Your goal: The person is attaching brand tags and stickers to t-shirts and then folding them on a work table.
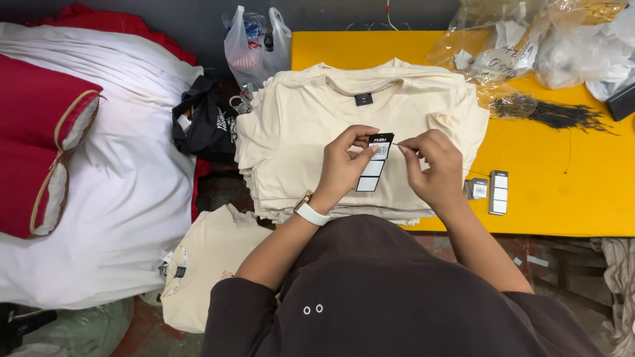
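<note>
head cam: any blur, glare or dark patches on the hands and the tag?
Head view: left hand, right hand and hang tag are sharp and evenly lit, with no glare; soft shadow under the hands on the cream shirt stack; plastic bags at top right catch highlights; lower-left floor is dim.

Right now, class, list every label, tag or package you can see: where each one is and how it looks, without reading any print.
Hang tag: held in both hands over the shirt stack; long rectangle, black top, white panels.
Neck label: inside the top shirt's collar; small black square.
Loose tags: on the yellow table, right of the stack; black and white.
Plastic bag: beyond the stack, left; translucent white.
Clear bags: table's far right; crumpled.
</note>
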